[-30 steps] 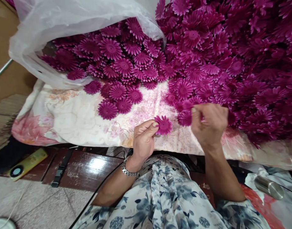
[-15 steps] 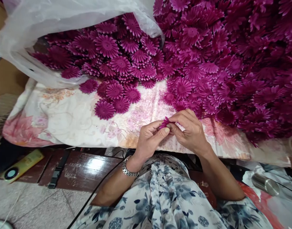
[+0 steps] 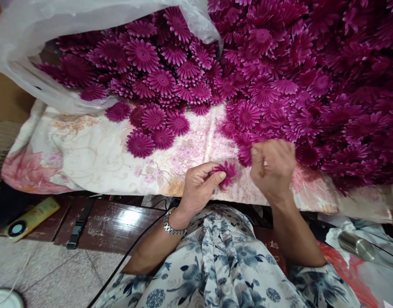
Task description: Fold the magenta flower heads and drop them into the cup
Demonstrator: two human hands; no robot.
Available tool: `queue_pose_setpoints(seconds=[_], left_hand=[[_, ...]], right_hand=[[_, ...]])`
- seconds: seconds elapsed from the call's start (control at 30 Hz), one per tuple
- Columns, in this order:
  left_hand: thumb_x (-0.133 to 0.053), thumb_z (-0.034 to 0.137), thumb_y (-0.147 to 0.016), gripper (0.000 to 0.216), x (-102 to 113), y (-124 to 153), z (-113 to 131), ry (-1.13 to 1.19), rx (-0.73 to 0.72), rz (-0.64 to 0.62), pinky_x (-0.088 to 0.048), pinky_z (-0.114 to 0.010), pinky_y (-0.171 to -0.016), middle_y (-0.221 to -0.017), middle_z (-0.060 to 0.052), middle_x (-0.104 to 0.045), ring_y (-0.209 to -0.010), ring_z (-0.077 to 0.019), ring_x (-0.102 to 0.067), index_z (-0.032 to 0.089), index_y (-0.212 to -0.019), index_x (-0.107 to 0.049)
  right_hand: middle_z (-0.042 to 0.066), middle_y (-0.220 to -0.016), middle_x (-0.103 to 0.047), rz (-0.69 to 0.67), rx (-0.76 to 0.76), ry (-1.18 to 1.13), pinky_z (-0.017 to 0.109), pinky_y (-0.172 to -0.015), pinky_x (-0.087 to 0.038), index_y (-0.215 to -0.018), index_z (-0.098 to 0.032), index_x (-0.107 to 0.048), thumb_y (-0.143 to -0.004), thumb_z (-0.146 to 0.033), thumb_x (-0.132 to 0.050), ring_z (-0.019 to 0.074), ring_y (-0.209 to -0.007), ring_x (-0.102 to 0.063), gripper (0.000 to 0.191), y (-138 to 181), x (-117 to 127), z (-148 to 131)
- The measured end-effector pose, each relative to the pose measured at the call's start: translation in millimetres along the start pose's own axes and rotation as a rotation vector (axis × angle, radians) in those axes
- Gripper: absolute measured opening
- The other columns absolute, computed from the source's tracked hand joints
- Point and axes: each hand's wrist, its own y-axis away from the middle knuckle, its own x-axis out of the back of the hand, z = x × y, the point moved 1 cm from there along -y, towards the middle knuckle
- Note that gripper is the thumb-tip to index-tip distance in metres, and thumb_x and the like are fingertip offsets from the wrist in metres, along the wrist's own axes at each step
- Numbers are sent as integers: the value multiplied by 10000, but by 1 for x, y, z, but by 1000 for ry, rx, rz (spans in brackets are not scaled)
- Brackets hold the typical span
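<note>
Between the thumb and fingers of my left hand [image 3: 201, 182] is a small magenta flower head [image 3: 227, 173], its narrow petals fanned out over the cloth. A metal watch circles that wrist. My right hand [image 3: 273, 167] is off to the right, smeared by motion, at the near edge of a large heap of magenta flower heads [image 3: 311, 94]. Its fingers look curled, but whether they hold anything I cannot make out. To the left, several flat magenta flowers [image 3: 140, 144] lie on the cloth.
A translucent plastic bag [image 3: 51, 96] gapes at the upper left with more flowers inside. Floral cloth [image 3: 93, 158] covers the work surface. Below it is a dark wooden bench [image 3: 119, 226] with a yellow phone-like object [image 3: 34, 220] and a black buckle strap [image 3: 76, 233]. A metal cylinder [image 3: 356, 246] lies at right.
My right hand has let go of the flower head and moved right, to the heap's edge. My left hand still pinches the flower, whose petals now show more fully.
</note>
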Motion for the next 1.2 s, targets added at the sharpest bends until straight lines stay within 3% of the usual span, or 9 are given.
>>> queue_pose_setpoints(seconds=[0.07,0.17,0.27,0.4,0.47,0.63,0.77,1.0,1.2], left_hand=[[-674,294,-762,177,2,1,0,11,3,7,-460,-196,-477,-550,1,-628,-483,-97,-575,147,-669,-644],[-667,284,-770,134,2,0,0,22,37,18,-448,-189,-457,-544,10,-627,-464,-92,-566,157,-733,-643],[-651,298,-779,156,-1,-1,0,5,40,18,-451,-198,-459,-548,16,-609,-468,-95,-557,158,-716,-623],[-634,287,-782,152,-4,-2,3,-98,-16,57,-448,-198,-475,-571,26,-583,-486,-89,-535,157,-705,-612],[-622,258,-783,111,-5,-2,5,-189,-68,83,-450,-195,-512,-614,19,-605,-535,-92,-546,156,-737,-627],[-599,187,-775,70,-8,-2,12,-246,-155,123,-465,-186,-592,-701,14,-643,-629,-96,-598,169,-839,-580],[-599,191,-779,93,-10,-1,15,-204,-116,80,-470,-185,-583,-692,13,-631,-603,-93,-597,171,-845,-536],[-637,304,-783,163,-10,0,13,-167,-81,24,-453,-195,-593,-699,2,-614,-622,-97,-562,164,-853,-590],[-690,313,-739,185,-14,-2,7,79,51,-31,-452,-207,-517,-620,22,-592,-531,-94,-552,174,-820,-599]], right_hand=[[36,-677,-614,34,-64,176,344,-674,-307,-790,-191,-614,-871,-237,-500,177,-676,-490,147,-6,6,18],[105,-1024,-646,-43,-148,212,400,-778,-322,-1058,-199,-642,-861,-334,-547,259,-928,-529,257,-12,15,30],[121,-1115,-610,-155,-122,-127,415,-851,-355,-1103,-188,-624,-833,-366,-597,269,-1021,-530,324,-12,16,15],[55,-908,-656,-409,-67,-611,346,-785,-414,-945,-195,-629,-843,-341,-594,186,-867,-579,182,-4,6,-14],[29,-814,-650,-445,-115,-719,318,-742,-423,-891,-195,-616,-856,-314,-578,157,-785,-575,130,-1,1,-20],[12,-735,-636,-340,-205,-725,293,-692,-429,-810,-189,-605,-835,-242,-600,142,-719,-566,59,4,-2,-18],[12,-721,-604,-338,-216,-680,280,-660,-430,-799,-188,-560,-851,-223,-548,141,-706,-552,64,6,-1,-18],[9,-651,-530,-262,-156,-484,271,-613,-396,-728,-205,-465,-901,-259,-434,139,-639,-496,184,6,-1,-20],[-19,-552,-435,-200,-141,-425,272,-569,-336,-626,-217,-390,-921,-237,-408,126,-561,-413,297,9,-3,-23]])
